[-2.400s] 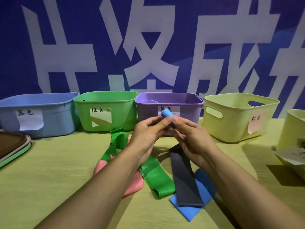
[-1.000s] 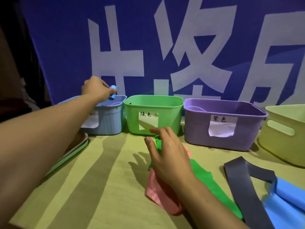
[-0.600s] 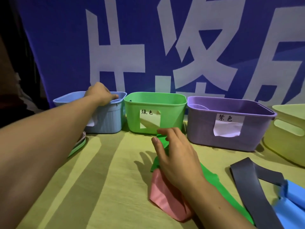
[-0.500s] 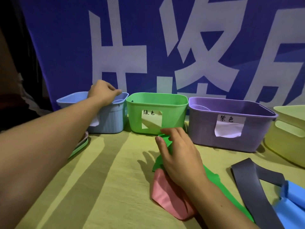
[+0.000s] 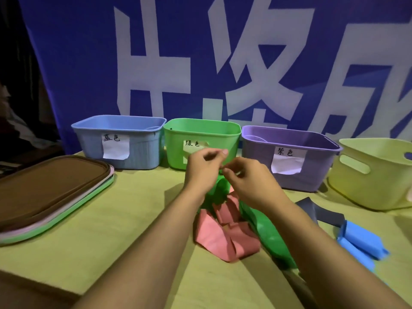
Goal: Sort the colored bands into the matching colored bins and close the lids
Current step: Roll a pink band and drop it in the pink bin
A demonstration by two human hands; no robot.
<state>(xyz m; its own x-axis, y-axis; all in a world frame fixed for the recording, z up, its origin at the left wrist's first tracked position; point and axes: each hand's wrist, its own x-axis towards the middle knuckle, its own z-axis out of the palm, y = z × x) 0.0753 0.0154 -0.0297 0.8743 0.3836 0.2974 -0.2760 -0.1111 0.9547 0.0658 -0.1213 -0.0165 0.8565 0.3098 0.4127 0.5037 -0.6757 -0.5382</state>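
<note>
Across mid-frame sit blue bin [image 5: 120,148], green bin [image 5: 201,139], purple bin [image 5: 289,161]. Frame center: green band [image 5: 267,228] lies over pink band [image 5: 223,239] on table. My left hand [image 5: 200,170] & right hand [image 5: 249,181] both have fingers curled, pinching green band's upper end.

Four bins [image 5: 289,139] stand in a row at 12 o'clock before a banner [image 5: 223,52]. Lids [image 5: 51,190] lie stacked at 9 o'clock. Bands [image 5: 225,233] lie heaped before the bins, stretching toward 3 o'clock, on the table [image 5: 111,253].
</note>
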